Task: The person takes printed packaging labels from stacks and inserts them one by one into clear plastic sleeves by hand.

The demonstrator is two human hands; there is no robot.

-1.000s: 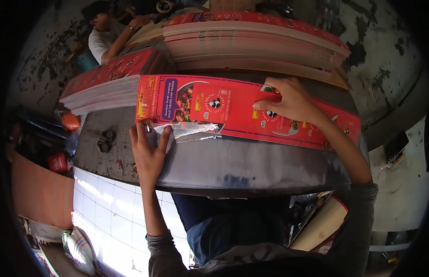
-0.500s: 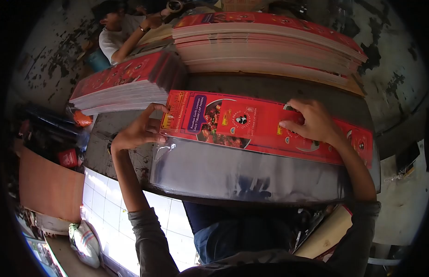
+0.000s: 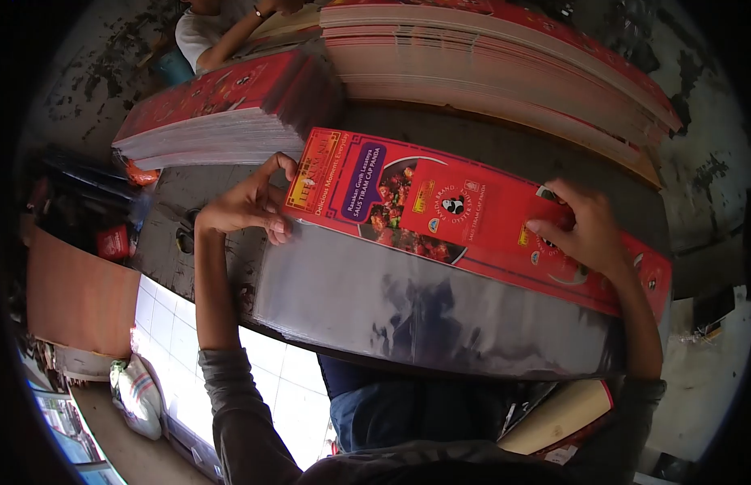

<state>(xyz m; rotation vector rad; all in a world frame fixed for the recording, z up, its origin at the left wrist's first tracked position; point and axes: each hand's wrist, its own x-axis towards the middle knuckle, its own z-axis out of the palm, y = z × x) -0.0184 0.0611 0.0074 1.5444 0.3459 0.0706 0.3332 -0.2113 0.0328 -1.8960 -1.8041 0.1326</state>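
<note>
A long red printed sheet (image 3: pixel 493 212) with oyster sauce artwork lies slantwise over a stack of clear plastic sheets (image 3: pixel 351 283). At the sheet's left end is my left hand (image 3: pixel 250 202), thumb and index finger apart, fingertips close to the short edge; whether they touch it I cannot tell. My right hand (image 3: pixel 590 226) rests on the right part of the sheet, thumb and index spread across its face. Its other fingers are partly hidden behind the index finger. The sheet's right end runs under my right wrist.
A tall stack of red printed sheets (image 3: pixel 489 69) stands at the back of the dark table (image 3: pixel 424 123). Another stack in shiny plastic (image 3: pixel 206 129) is at the back left. A person's arm (image 3: pixel 234 39) is beyond it. White floor tiles (image 3: pixel 177 347) show below left.
The view has tilted down and shifted slightly. My left fingers now sit more beside the sheet's left edge than over it. My right hand stays on the sheet.
</note>
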